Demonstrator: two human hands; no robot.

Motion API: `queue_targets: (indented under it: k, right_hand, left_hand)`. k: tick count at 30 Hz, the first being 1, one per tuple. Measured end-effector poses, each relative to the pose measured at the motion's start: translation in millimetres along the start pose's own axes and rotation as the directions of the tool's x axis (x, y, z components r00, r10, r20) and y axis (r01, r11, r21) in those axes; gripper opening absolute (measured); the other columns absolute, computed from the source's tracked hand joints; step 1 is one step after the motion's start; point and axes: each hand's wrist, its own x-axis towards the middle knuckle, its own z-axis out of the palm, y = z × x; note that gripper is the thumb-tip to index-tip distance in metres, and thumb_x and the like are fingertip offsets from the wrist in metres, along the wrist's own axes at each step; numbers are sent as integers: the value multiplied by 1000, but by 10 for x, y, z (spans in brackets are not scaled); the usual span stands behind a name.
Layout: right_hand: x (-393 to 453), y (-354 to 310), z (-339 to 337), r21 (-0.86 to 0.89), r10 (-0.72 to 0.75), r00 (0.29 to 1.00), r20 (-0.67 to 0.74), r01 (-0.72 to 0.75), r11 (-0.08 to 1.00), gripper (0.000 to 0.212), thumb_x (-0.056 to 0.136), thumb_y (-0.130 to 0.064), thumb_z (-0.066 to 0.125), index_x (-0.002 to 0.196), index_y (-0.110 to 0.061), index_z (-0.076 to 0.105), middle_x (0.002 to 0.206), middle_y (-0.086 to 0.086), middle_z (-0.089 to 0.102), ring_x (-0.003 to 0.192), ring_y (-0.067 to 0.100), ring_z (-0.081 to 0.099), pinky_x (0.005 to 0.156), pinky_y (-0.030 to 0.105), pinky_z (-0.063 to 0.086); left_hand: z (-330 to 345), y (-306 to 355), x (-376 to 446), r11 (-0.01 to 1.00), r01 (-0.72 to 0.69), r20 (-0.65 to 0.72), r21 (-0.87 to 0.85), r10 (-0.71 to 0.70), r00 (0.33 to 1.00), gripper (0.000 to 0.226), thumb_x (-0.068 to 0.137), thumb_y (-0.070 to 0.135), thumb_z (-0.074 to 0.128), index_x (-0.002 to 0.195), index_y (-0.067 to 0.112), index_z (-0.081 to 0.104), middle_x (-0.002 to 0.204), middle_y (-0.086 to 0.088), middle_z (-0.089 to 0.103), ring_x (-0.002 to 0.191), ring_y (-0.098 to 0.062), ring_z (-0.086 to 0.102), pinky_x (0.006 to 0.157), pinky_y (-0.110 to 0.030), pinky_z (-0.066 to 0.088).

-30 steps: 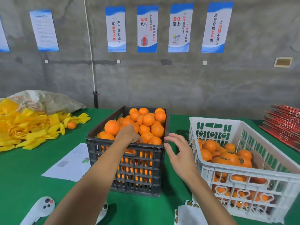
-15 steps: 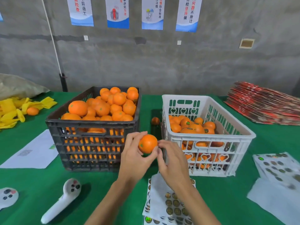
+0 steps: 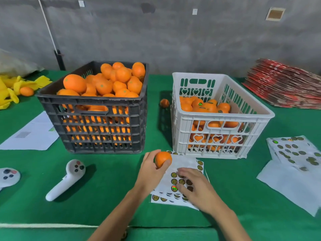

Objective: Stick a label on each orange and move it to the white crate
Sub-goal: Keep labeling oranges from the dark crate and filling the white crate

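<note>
left hand (image 3: pixel 150 173) fingers (image 3: pixel 149 156) curled round one orange (image 3: pixel 163 159), held just above the near label sheet (image 3: pixel 180 181), at 6 o'clock of the gap between crates. right hand (image 3: pixel 198 186) fingers (image 3: pixel 182 170) lie fairly flat on the sheet, tips on the round labels (image 3: pixel 174 175); can't tell if one is pinched yet, tips cover it

orange prob firm, light, skin a bit slick & round so it can roll: cup it w/ palm and fingers at the sides, leave top bare for the sticker. labels thin, floppy, tacky, best lifted by an edge w/ a nail

outward: white crate (image 3: pixel 220 113) at 1 o'clock of the hands, part full, some fruit w/ shiny labels. black crate (image 3: pixel 93 105) at 11 o'clock, heaped. stray orange (image 3: pixel 164 102) on the green desk (image 3: pixel 112 188) between crates. white controller (image 3: pixel 67 179) at 9 o'clock, more label sheets (image 3: pixel 295 150) at 3 o'clock

hidden: underside of held orange, lower labels under the right hand, far-left stuff cut off
</note>
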Motion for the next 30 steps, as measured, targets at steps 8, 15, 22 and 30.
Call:
queue_targets:
  k: [8,15,22,30]
  right_hand:
    - [572,-190,154,-45,-22,998,57,24,999,55,96,-47,59,145,-23,53,152,-17,43,140,6,35,117,25,29]
    - [856,-227,264,-41,63,998,11,-63,997,51,97,-57,58,139,-29,61,130,-15,51,121,10,44,106,28,36]
    - [1064,-261,218,13,172,985,16,-172,985,36,88,-53,73,120,-36,74,110,-8,58,112,15,52,99,33,43]
    - [1153,-310,234,-67,203,979,16,-201,977,25,88,-50,73,108,-36,72,107,-8,62,107,16,58,96,32,43]
  left_hand:
    - [-148,-9,272,1000,31,-110,-4,-31,993,53,95,45,69,143,31,49,130,13,42,99,-18,70,89,-35,58]
    - [-205,-167,282,980,75,-111,-185,-96,989,43,101,40,63,140,35,44,134,-2,53,95,-18,75,81,-25,56]
    - [-198,-212,244,985,47,-103,-165,-65,993,49,102,40,59,146,28,41,138,-4,47,106,-24,70,99,-45,55]
    - [-194,-223,215,985,18,-97,-173,-36,995,49,103,41,58,147,31,38,139,-1,47,109,-21,70,102,-44,54]
